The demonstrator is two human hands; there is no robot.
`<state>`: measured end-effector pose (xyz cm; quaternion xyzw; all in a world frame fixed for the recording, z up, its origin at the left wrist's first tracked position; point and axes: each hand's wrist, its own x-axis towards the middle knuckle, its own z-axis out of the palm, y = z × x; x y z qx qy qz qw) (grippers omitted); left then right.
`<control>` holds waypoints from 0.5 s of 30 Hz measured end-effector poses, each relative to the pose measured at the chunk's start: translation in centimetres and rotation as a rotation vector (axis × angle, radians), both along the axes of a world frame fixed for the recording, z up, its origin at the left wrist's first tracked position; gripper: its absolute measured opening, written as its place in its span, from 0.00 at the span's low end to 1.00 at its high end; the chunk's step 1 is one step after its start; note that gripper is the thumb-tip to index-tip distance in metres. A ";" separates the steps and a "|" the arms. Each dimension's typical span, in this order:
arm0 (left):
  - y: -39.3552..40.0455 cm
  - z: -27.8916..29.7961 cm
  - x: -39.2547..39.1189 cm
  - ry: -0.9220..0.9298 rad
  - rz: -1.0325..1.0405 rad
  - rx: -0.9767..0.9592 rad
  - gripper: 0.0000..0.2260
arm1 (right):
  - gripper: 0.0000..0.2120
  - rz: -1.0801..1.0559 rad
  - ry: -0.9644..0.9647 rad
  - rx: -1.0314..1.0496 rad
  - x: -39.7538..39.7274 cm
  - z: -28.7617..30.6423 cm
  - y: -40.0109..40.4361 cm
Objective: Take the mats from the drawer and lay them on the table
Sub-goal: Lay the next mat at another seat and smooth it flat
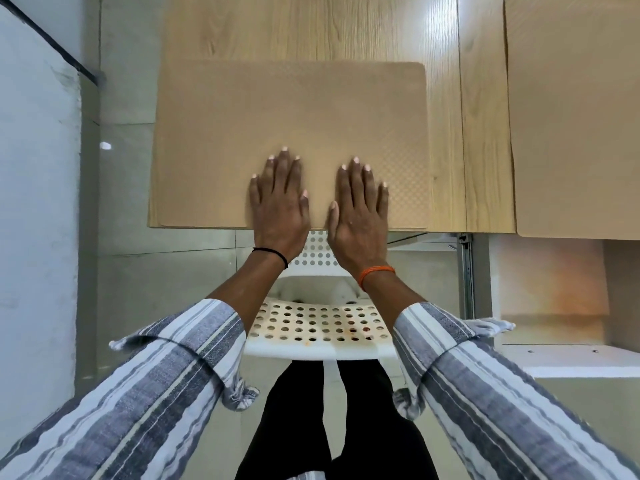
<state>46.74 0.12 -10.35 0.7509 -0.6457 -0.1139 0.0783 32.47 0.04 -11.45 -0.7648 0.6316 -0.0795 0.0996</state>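
Note:
A tan textured mat [277, 112] lies flat on the light wooden table [446, 98], its near edge along the table's front edge. My left hand [278, 199] and my right hand [360, 209] rest palm down on the mat's near part, side by side, fingers straight. A second tan mat [571, 116] lies on the table to the right. The open drawer [554, 292] shows below the table's right side; I see no mat in the part in view.
A white perforated chair [318, 327] stands between me and the table, under my wrists. A grey wall [34, 202] with a dark rail runs along the left. Tiled floor lies below.

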 end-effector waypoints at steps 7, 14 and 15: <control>0.0 -0.7 0.6 -0.059 -0.021 -0.020 0.25 | 0.31 -0.019 0.024 0.002 -3.2 0.1 0.2; 0.0 -0.8 0.6 -0.069 -0.015 -0.029 0.26 | 0.31 -0.087 -0.006 -0.003 -7.5 0.7 1.0; 0.0 -0.8 0.6 -0.068 -0.016 -0.030 0.26 | 0.31 -0.096 -0.006 -0.002 -7.2 0.8 0.9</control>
